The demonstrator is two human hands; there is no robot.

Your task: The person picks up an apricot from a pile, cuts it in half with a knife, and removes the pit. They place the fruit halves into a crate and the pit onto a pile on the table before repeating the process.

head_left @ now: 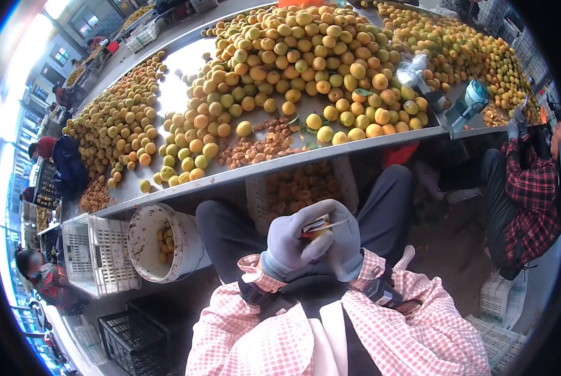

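My left hand (290, 244), in a pale grey glove, is closed with its fingers and thumb curled round a yellow-orange apricot (321, 234), which is mostly hidden. My right hand (345, 241), gloved alike, presses against it and is closed too. A small knife with a thin, light blade (337, 224) shows between the hands, pointing across the right one; its handle is hidden. Both hands are above my lap, over a white crate (255, 200) of apricot halves (299, 188) below the table edge.
Whole apricots (293, 56) are heaped on the metal table (230, 160), with brown pits (262, 147) near its edge. A white bucket (146, 266) and white crate (80, 250) stand left. A teal-lidded bottle (471, 103) is on the table. A co-worker in plaid (531, 194) sits right.
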